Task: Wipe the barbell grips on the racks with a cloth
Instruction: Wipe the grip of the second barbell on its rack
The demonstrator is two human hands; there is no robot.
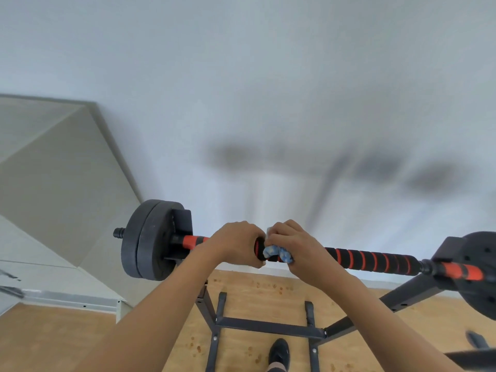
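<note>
- The barbell (370, 260) lies across the black rack (268, 326). Its red-and-black striped grip runs from the weight plates (145, 237) on the left towards the right end.
- The left hand (236, 242) is up at the bar, arm stretched forward, with its fingers curled over the top of the grip and holding it.
- The right hand (295, 245) sits just beside it, fingers wrapped round a crumpled blue cloth (276, 253) pressed against the bar.
- A black shoe (279, 353) stands on the wooden floor (255, 291) below the forearms.
</note>
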